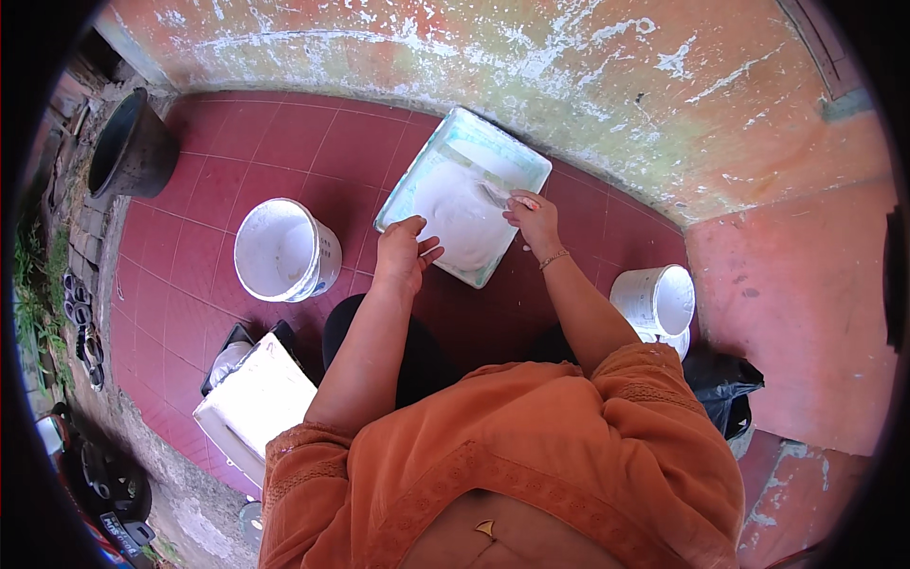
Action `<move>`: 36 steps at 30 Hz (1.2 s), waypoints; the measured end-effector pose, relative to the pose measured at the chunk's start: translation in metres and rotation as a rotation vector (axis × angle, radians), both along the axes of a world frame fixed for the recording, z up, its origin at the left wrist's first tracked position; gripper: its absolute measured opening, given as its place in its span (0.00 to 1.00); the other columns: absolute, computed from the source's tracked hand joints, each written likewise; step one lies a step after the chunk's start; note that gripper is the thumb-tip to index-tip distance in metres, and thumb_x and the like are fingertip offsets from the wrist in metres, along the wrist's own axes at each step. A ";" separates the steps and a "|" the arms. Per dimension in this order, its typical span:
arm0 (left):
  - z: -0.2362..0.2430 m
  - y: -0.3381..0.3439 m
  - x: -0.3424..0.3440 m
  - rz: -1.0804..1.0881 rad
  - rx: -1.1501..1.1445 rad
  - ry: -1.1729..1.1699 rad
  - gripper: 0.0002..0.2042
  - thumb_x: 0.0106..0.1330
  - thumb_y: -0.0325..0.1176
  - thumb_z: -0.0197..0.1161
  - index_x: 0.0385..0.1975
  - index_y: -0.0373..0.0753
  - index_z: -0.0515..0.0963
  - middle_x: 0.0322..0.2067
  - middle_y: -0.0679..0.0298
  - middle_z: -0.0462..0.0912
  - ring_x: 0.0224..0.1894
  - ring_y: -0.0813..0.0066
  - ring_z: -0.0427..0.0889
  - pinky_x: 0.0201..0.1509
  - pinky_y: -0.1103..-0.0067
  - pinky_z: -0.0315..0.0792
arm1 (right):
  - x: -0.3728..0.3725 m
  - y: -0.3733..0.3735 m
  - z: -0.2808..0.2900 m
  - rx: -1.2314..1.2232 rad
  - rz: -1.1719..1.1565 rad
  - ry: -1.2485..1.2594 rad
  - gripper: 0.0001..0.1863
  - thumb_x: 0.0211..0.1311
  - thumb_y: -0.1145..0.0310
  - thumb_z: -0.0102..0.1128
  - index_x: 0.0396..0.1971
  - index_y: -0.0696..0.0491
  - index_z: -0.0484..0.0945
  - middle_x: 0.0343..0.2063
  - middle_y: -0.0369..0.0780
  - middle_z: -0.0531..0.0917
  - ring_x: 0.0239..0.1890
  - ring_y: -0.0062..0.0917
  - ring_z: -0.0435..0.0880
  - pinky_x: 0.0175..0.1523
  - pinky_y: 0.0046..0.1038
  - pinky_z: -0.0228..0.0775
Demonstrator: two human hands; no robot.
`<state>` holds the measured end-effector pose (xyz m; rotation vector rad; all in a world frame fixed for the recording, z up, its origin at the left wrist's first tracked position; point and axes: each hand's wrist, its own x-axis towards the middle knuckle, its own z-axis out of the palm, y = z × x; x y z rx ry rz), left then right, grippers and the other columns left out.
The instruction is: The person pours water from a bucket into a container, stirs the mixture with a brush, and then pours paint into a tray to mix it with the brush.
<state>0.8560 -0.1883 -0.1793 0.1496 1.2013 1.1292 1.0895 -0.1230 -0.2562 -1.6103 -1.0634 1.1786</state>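
Observation:
A shallow pale blue-white rectangular tray [413, 180] lies on the floor before me. Wet-looking white material [455, 209] fills much of its bottom, smooth and heaped in the middle. My right hand [536, 224] is closed over the tray's right side, gripping a small hand tool with a greyish, white-smeared end [495, 194]; the tool's exact kind is unclear. At the tray's near left edge, my left hand [408, 252] is held with its fingers apart and slightly bent. It holds nothing, and I cannot tell whether it touches the rim.
A white-smeared bucket [327, 256] stands left of the tray, and a smaller white bucket [635, 296] to the right. A dark tub [142, 156] sits far left. Beside my left arm is a white slab-like object [256, 403]; a black bag [716, 379] lies right. A peeling wall [474, 52] rises behind.

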 end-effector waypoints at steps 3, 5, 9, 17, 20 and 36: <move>0.001 0.000 -0.003 0.041 -0.014 -0.008 0.15 0.59 0.30 0.56 0.43 0.31 0.65 0.40 0.57 0.64 0.39 0.59 0.72 0.40 0.65 0.75 | 0.003 0.004 -0.004 -0.071 0.053 0.168 0.13 0.55 0.72 0.61 0.40 0.59 0.76 0.32 0.43 0.80 0.31 0.30 0.83 0.36 0.27 0.78; 0.003 -0.002 -0.002 0.022 0.001 -0.011 0.15 0.59 0.30 0.56 0.43 0.31 0.65 0.39 0.57 0.64 0.38 0.59 0.72 0.40 0.65 0.75 | 0.012 0.009 -0.005 -0.122 -0.003 0.262 0.18 0.52 0.70 0.62 0.43 0.60 0.74 0.33 0.44 0.79 0.30 0.31 0.83 0.33 0.27 0.78; 0.001 -0.003 -0.009 0.042 -0.007 -0.016 0.15 0.59 0.30 0.56 0.43 0.31 0.65 0.39 0.57 0.64 0.38 0.60 0.72 0.40 0.65 0.75 | 0.012 0.014 0.008 -0.307 0.038 0.356 0.21 0.51 0.68 0.63 0.44 0.60 0.73 0.31 0.43 0.78 0.31 0.32 0.83 0.35 0.29 0.78; 0.004 0.001 0.002 0.016 -0.004 -0.037 0.14 0.59 0.30 0.56 0.42 0.31 0.65 0.39 0.57 0.64 0.38 0.60 0.72 0.40 0.65 0.75 | -0.005 0.021 -0.005 -0.216 0.057 0.017 0.15 0.52 0.64 0.65 0.35 0.58 0.77 0.23 0.37 0.76 0.19 0.22 0.79 0.24 0.25 0.76; 0.001 -0.006 -0.013 0.032 -0.025 -0.006 0.17 0.58 0.30 0.55 0.45 0.30 0.64 0.41 0.57 0.65 0.37 0.62 0.72 0.39 0.68 0.75 | -0.038 0.020 0.030 -0.145 0.072 -0.295 0.13 0.50 0.62 0.65 0.31 0.56 0.80 0.20 0.37 0.79 0.16 0.21 0.78 0.21 0.21 0.73; -0.007 0.002 0.013 -0.142 0.099 0.192 0.21 0.58 0.28 0.54 0.50 0.27 0.62 0.41 0.53 0.71 0.35 0.66 0.76 0.34 0.75 0.75 | -0.046 -0.015 0.075 0.121 0.046 -0.163 0.09 0.53 0.68 0.63 0.30 0.58 0.80 0.20 0.36 0.79 0.19 0.17 0.79 0.23 0.17 0.72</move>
